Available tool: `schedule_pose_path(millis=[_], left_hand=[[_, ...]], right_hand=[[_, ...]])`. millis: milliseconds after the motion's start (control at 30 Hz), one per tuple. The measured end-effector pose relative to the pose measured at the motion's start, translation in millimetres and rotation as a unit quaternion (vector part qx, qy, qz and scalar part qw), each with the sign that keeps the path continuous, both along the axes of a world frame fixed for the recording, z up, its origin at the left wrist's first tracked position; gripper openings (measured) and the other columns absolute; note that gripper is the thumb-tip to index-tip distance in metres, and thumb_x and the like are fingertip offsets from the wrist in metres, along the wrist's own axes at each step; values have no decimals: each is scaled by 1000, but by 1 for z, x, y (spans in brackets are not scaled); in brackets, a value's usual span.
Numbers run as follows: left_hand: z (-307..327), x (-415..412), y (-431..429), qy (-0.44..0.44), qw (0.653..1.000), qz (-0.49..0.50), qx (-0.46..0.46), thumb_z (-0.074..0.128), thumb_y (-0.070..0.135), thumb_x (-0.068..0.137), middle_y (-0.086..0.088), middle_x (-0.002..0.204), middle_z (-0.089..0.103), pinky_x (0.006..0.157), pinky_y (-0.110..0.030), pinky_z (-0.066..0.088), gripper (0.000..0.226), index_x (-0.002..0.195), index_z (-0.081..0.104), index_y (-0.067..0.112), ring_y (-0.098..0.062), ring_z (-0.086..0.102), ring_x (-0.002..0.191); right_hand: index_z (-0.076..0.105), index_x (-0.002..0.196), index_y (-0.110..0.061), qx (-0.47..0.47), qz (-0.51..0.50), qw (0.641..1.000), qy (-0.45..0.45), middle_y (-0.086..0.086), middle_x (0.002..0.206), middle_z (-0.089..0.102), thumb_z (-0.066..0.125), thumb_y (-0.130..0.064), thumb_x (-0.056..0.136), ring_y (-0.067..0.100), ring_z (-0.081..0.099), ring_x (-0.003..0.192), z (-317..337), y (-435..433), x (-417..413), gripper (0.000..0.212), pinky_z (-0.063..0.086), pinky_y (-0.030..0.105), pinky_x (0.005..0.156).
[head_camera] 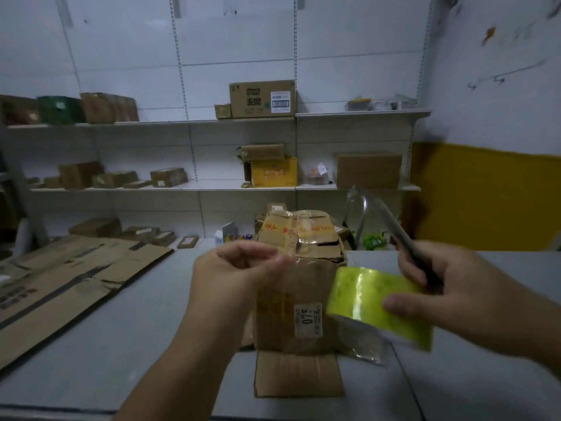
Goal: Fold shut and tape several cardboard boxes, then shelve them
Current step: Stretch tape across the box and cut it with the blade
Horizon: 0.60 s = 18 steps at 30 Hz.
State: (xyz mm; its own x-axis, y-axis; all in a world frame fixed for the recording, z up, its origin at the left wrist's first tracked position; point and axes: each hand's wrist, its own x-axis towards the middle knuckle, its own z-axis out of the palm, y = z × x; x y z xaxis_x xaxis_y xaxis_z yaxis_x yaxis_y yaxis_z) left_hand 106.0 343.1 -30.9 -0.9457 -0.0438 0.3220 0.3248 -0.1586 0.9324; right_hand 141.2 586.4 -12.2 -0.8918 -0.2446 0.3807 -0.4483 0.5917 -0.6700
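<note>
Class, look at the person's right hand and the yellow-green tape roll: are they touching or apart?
Touching. The head view shows the right hand gripping the tape roll, thumb pressed on its outer face, fingers behind.

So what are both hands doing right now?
Left hand: pinched on the clear tape end.
Right hand: holding the yellow-green tape roll and a dark tool.

Both forearms reach in from the lower edge toward 12 o'clock. The left hand [239, 268] is raised at centre, thumb and fingers pinched together, their tips pointing toward 3 o'clock. The right hand [449, 287] sits at 3 o'clock — fingers curled closed, thumb pointing toward 9 o'clock.
</note>
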Motion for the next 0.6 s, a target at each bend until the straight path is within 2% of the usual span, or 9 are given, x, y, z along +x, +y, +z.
schedule_pose_path(millis=[33, 100, 267, 433, 500, 600], left_hand=[[4, -3, -6, 6, 999, 20, 28, 69, 14, 55, 1, 68, 71, 59, -23, 53, 20, 75, 67, 13, -15, 69, 70], [7, -11, -19, 11, 996, 54, 69, 68, 13, 56, 0, 71, 70, 65, -27, 51, 25, 81, 67, 15, -18, 68, 76], [-11, -28, -15, 15, 990, 136, 46, 72, 5, 72, -10, 80, 66, 67, -28, 52, 19, 85, 67, 17, -21, 65, 76], [-27, -51, -23, -20, 985, 159, 64, 72, 2, 75, -8, 69, 62, 76, -35, 54, 19, 84, 66, 17, -22, 65, 75], [-35, -56, -23, -47, 984, 152, 82, 72, 2, 76, -11, 71, 63, 78, -39, 55, 17, 86, 66, 14, -26, 66, 79], [-44, -58, -18, -100, 978, 125, 131, 70, 3, 79, -14, 82, 69, 71, -35, 55, 13, 90, 65, 6, -28, 68, 83]], right_hand=[[48, 59, -21, 58, -17, 998, 19, -11, 53, 52, 65, -65, 61, 4, 46, 48, 13, 3, -4, 47, 38, 15, 45], [49, 62, -19, 147, -57, 987, 13, -10, 53, 51, 60, -64, 58, 4, 47, 49, 29, 8, -12, 46, 39, 19, 46], [43, 66, -19, 321, -129, 938, -23, -1, 63, 46, 63, -62, 70, 12, 42, 56, 50, 5, -51, 47, 32, 25, 52], [43, 68, -21, 367, -111, 922, -46, -2, 64, 44, 62, -62, 74, 12, 40, 57, 46, -9, -85, 46, 32, 26, 53], [44, 69, -21, 349, -102, 929, -67, -2, 64, 45, 64, -61, 74, 11, 41, 57, 36, -10, -96, 45, 32, 25, 52], [44, 70, -20, 302, -87, 944, -97, -1, 65, 45, 60, -65, 73, 11, 42, 57, 18, -6, -106, 48, 34, 27, 53]])
